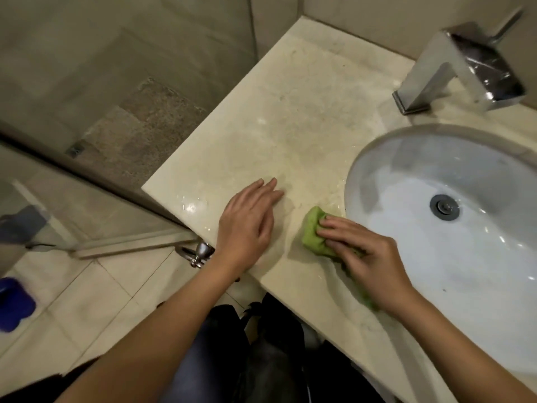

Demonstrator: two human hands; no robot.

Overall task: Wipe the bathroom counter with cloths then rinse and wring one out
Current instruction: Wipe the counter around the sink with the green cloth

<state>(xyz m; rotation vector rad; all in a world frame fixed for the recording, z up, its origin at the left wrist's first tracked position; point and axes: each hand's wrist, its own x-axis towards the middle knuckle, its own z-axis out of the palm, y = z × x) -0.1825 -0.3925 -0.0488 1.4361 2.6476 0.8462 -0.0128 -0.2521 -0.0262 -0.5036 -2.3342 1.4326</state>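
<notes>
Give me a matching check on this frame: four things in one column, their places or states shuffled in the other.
Things:
1. green cloth
2. left hand
3. faucet
4. drain

Places or states:
a. at the bottom of the white basin
b. flat on the counter, holding nothing
c. pressed under the right hand, near the basin's rim
d. standing at the back of the counter, behind the basin

Pairs: 1-c, 2-b, 3-d, 4-a
</notes>
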